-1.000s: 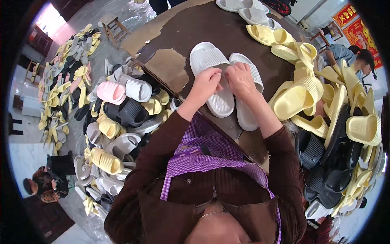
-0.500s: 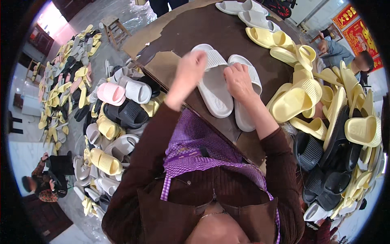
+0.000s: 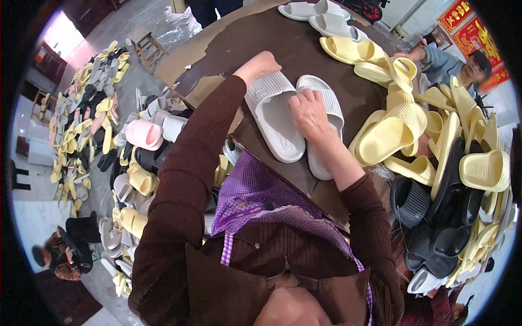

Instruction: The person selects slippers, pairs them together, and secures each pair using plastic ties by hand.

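Two light grey slide slippers lie side by side on the brown table. At the far end of the left slipper point(image 3: 280, 130) is my left hand point(image 3: 262, 65), bent at the wrist beyond its ribbed strap, with the fingers hidden. My right hand point(image 3: 311, 115) is between the two, its fingers drawn together at the edge of the left slipper's strap. Whatever those fingertips pinch is too small to make out. Partly behind my right hand and forearm sits the right slipper point(image 3: 333, 111).
Yellow slippers point(image 3: 394, 130) pile up at the table's right side, with black slippers point(image 3: 410, 201) below. Grey slippers point(image 3: 331, 24) line the far edge. Many mixed slippers point(image 3: 144, 133) heap on the floor at left, near a wooden stool point(image 3: 147, 46). A co-worker point(image 3: 454, 68) is at the right.
My left hand has moved forward past the left slipper's strap, its forearm stretched further out. My right hand has shifted slightly left and nearer to me. The slippers appear slightly lower and further left.
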`<move>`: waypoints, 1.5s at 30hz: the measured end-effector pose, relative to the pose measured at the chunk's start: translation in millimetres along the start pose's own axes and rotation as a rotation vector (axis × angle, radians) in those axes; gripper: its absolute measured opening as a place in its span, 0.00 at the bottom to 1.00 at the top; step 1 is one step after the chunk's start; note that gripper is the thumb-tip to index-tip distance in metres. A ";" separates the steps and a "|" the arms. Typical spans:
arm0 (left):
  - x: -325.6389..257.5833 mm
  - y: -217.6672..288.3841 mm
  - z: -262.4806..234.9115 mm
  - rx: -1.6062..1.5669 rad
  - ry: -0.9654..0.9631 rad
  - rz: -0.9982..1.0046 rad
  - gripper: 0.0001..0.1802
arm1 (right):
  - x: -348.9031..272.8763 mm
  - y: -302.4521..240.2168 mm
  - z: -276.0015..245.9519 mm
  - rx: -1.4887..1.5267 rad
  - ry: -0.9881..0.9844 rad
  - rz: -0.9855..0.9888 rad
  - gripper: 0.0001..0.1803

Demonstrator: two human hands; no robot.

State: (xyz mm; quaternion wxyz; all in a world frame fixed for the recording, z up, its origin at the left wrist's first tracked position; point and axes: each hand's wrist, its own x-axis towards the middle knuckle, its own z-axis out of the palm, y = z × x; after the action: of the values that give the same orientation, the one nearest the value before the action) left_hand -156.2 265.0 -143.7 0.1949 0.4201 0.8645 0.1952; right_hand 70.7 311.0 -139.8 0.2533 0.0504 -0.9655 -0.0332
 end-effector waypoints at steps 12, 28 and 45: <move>-44.5 42.0 31.2 0.042 0.294 0.647 0.12 | -15.3 26.1 -31.3 0.977 0.204 0.523 0.03; -67.2 86.2 52.1 -1.102 -0.071 0.297 0.07 | -22.8 43.2 -21.7 0.806 0.397 0.891 0.06; -74.3 89.6 59.2 -1.196 0.048 0.323 0.06 | -23.8 37.6 -18.1 0.706 0.421 0.852 0.06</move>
State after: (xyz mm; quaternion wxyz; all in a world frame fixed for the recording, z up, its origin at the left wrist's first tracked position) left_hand -25.8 266.8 -136.1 0.3451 0.3595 0.5350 0.6822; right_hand 97.2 350.3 -132.2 0.3983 -0.2549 -0.7824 0.4053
